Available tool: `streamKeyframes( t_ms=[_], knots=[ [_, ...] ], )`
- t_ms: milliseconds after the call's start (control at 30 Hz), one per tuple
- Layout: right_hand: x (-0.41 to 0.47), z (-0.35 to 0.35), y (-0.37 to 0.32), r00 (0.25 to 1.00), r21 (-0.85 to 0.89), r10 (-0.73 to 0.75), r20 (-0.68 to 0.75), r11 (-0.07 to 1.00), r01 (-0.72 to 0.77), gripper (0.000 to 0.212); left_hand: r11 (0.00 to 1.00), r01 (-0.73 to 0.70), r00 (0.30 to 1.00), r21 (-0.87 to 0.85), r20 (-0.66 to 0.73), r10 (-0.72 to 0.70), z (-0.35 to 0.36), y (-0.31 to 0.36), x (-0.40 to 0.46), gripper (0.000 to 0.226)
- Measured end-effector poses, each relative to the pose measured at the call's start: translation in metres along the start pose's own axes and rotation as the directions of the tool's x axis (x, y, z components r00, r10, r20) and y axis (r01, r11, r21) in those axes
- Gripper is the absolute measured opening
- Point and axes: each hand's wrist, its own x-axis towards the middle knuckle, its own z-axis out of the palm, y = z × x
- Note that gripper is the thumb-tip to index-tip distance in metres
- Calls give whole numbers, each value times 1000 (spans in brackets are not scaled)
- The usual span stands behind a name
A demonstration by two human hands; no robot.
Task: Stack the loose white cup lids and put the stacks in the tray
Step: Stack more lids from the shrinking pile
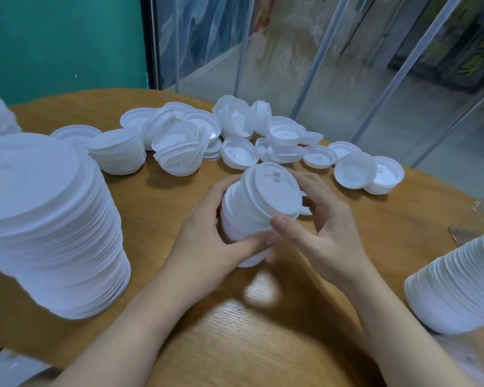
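Between both hands: lid stack (pixel 259 208), long axis tilted, top pointing up and away; left hand (pixel 207 241) and right hand (pixel 322 227) both grip it.

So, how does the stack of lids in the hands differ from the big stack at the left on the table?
The held stack is short and tilted, its top facing the camera; the big stack is much taller and rests on the table. The left hand and right hand grip the held stack, while nothing touches the big stack. The held stack's lids sit unevenly; the big stack looks tightly nested. Both are white cup lids.
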Motion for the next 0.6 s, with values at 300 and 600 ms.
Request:
streamKeyframes(
  t_ms=[300, 600],
  knots=[
    [-2, 5, -1, 997, -77, 10, 78, 997, -4, 59, 1000, -4, 1000, -8, 22, 4, -3, -3, 0, 82],
    [-2, 4, -1, 985, -103, 60, 163, 994, -44, 62, 1000, 3, 999, -1, 33, -3, -4, -1, -1, 82]
  ],
)
